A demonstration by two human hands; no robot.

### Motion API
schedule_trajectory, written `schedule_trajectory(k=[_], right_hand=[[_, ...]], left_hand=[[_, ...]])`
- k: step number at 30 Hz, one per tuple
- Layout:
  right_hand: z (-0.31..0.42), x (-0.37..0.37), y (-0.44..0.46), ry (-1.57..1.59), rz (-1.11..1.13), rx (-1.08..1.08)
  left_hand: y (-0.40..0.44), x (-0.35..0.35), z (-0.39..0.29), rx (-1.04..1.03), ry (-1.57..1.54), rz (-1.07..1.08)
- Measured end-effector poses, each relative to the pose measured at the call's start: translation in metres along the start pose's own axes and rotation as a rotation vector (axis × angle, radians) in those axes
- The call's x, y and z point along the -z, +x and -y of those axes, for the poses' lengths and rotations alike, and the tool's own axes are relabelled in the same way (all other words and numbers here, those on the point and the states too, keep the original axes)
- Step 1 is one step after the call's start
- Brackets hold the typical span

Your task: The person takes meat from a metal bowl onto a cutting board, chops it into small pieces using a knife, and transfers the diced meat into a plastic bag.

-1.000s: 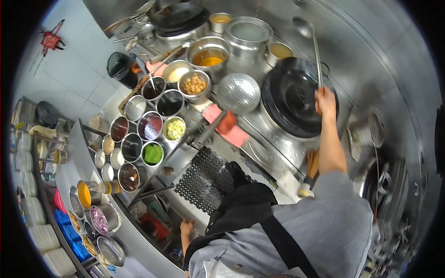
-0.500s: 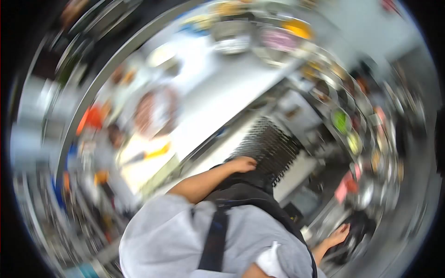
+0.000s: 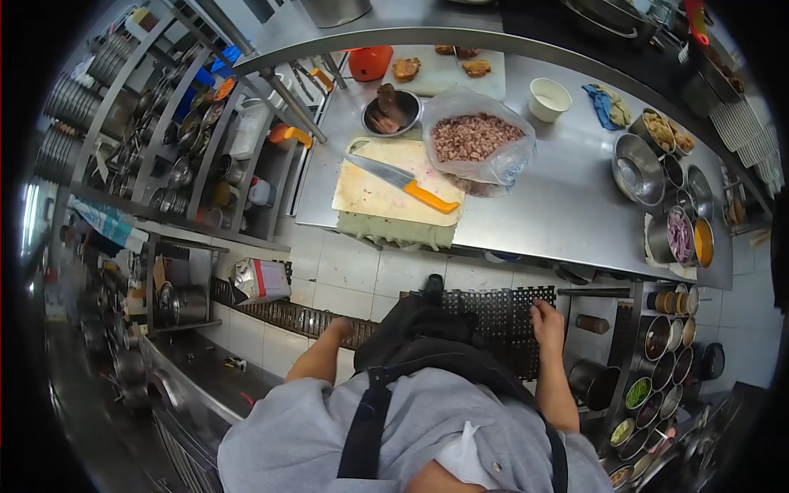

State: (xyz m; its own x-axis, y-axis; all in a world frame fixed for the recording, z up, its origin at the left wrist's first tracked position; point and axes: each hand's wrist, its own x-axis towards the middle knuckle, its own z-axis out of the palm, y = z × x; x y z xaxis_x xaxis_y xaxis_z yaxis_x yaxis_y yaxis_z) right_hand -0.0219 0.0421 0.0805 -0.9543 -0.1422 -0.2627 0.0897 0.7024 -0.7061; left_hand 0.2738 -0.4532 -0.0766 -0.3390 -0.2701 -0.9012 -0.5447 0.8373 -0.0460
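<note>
My left hand [image 3: 338, 328] hangs beside my dark apron, over the floor grate; it is foreshortened and its fingers are hidden. On the other side my right hand [image 3: 546, 318] hangs above the black rubber mat, fingers loosely curled and apart, with nothing in them. Ahead, a knife [image 3: 399, 182] with an orange handle lies on a pale cutting board [image 3: 353, 191] at the steel table's front edge. Beside the board, a clear plastic bag [image 3: 521, 146] holds diced reddish meat [image 3: 475, 137]. A metal bowl [image 3: 408, 113] behind the board contains darker meat pieces.
A steel table [image 3: 567, 185] spans the front, with a white tub [image 3: 549, 100] and metal bowls [image 3: 638, 169] on it. An overhead shelf edge [image 3: 460, 38] crosses above. Racks of pans [image 3: 182, 172] stand left; ingredient containers [image 3: 638, 393] stand right. A tin [image 3: 269, 278] sits on the floor.
The view has swung round and sharpened from blur, so the table now lies straight ahead. My left hand has moved from in front of my body to my side.
</note>
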Motion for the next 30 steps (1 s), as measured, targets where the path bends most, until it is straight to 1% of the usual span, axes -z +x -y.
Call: schedule_trajectory(k=[2, 3, 5, 6, 8, 9, 10, 11, 12, 13, 15, 17, 18, 20, 21, 22, 23, 24, 25, 26, 27, 29, 30], right_hand=[[0.011, -0.019, 0.031, -0.108, 0.013, 0.360], [0.028, -0.023, 0.037, -0.101, 0.016, 0.357], [0.073, -0.028, 0.039, 0.007, 0.122, 0.215], [0.084, -0.035, 0.039, 0.016, 0.139, 0.238], [0.110, -0.049, 0.037, 0.017, 0.191, 0.254], [0.119, -0.055, 0.038, 0.009, 0.193, 0.257], [0.129, -0.062, 0.040, 0.006, 0.229, 0.312], [0.140, -0.070, 0.042, 0.006, 0.259, 0.367], [0.155, -0.074, 0.044, 0.006, 0.248, 0.407], [0.168, -0.079, 0.045, 0.009, 0.232, 0.401], [0.193, -0.092, 0.052, 0.016, 0.179, 0.418], [0.210, -0.112, 0.061, 0.038, 0.143, 0.391], [0.219, -0.123, 0.066, 0.027, 0.127, 0.386], [0.235, -0.144, 0.077, 0.014, 0.093, 0.367], [0.245, -0.155, 0.084, -0.018, 0.069, 0.431], [0.252, -0.164, 0.088, -0.051, 0.053, 0.485], [0.256, -0.173, 0.092, -0.052, 0.048, 0.458], [0.261, -0.184, 0.100, -0.105, -0.018, 0.516], [0.265, -0.195, 0.106, -0.152, -0.093, 0.574], [0.264, -0.203, 0.111, -0.165, -0.053, 0.520], [0.267, -0.209, 0.116, -0.150, -0.075, 0.496], [0.268, -0.219, 0.122, -0.275, -0.127, 0.576], [0.267, -0.223, 0.125, -0.323, -0.035, 0.518]], left_hand=[[-0.014, -0.021, 0.039, 0.076, -0.046, 0.032], [-0.024, -0.023, 0.048, 0.082, -0.042, 0.034], [-0.044, -0.015, 0.058, 0.100, -0.421, -0.456], [-0.048, 0.006, 0.058, 0.073, -0.522, -0.536], [-0.021, 0.053, 0.061, -0.007, -0.764, -0.731], [-0.027, 0.098, 0.050, -0.097, -0.685, -0.896], [-0.041, 0.151, 0.031, -0.178, -0.746, -0.993], [-0.065, 0.209, 0.011, -0.222, -0.747, -1.012], [-0.059, 0.254, 0.006, -0.263, -0.624, -1.076], [-0.074, 0.300, -0.016, -0.394, -0.736, -1.164], [-0.067, 0.384, -0.032, -0.504, -0.561, -1.181], [-0.043, 0.450, -0.045, -0.656, -0.424, -1.231], [-0.034, 0.477, -0.052, -0.680, -0.409, -1.228], [-0.013, 0.519, -0.070, -0.639, -0.062, -1.185], [-0.001, 0.536, -0.078, -0.662, -0.055, -1.184], [0.012, 0.546, -0.086, -0.652, 0.087, -1.119], [0.022, 0.551, -0.092, -0.639, 0.228, -1.045], [0.039, 0.557, -0.096, -0.666, 0.299, -0.964], [0.040, 0.559, -0.099, -0.683, 0.324, -0.950], [0.040, 0.561, -0.105, -0.664, 0.417, -0.928], [0.041, 0.566, -0.110, -0.645, 0.509, -0.908], [0.049, 0.571, -0.114, -0.637, 0.596, -0.856], [0.050, 0.571, -0.116, -0.645, 0.586, -0.866]])
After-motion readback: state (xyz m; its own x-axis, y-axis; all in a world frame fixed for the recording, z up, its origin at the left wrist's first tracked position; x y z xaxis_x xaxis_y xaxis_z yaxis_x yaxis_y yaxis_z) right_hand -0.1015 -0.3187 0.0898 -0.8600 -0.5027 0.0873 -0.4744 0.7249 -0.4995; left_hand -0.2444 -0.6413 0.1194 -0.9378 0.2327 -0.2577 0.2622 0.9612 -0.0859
